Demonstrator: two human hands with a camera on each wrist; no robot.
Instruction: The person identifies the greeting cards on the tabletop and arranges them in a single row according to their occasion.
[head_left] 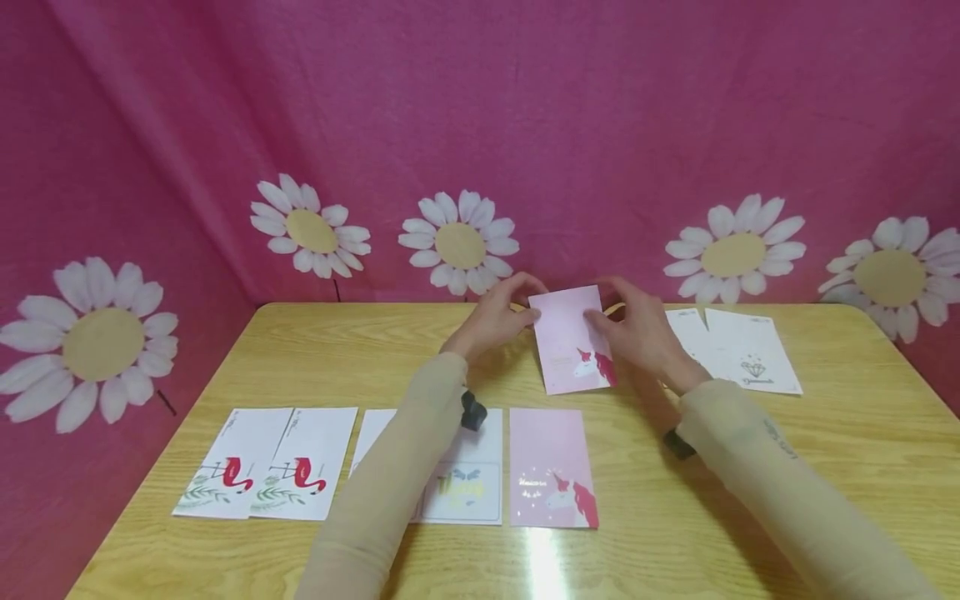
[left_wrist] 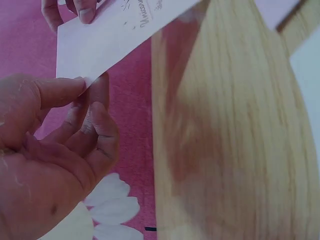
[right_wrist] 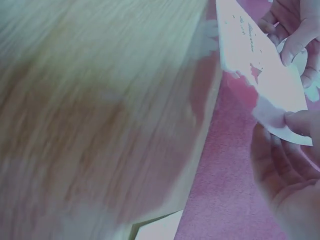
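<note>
A pink unicorn card (head_left: pixel 566 337) is held up above the table near its back edge, tilted toward the head camera. My left hand (head_left: pixel 498 315) pinches its left edge between thumb and fingers. On the opposite edge, my right hand (head_left: pixel 641 329) pinches it the same way. In the left wrist view the left hand (left_wrist: pixel 60 120) grips one corner of the card (left_wrist: pixel 100 47). The right wrist view has the right hand (right_wrist: pixel 292 160) gripping the card's (right_wrist: pixel 270 75) other side. A matching pink unicorn card (head_left: pixel 553 467) lies below on the table.
Two overlapping flamingo cards (head_left: pixel 303 462) lie at the left of the wooden table (head_left: pixel 337 333). White cards with gold lettering (head_left: pixel 465 479) lie partly under my left forearm. At the back right are white cards, one with a diamond print (head_left: pixel 753 350). A pink daisy curtain (head_left: pixel 570 150) hangs behind.
</note>
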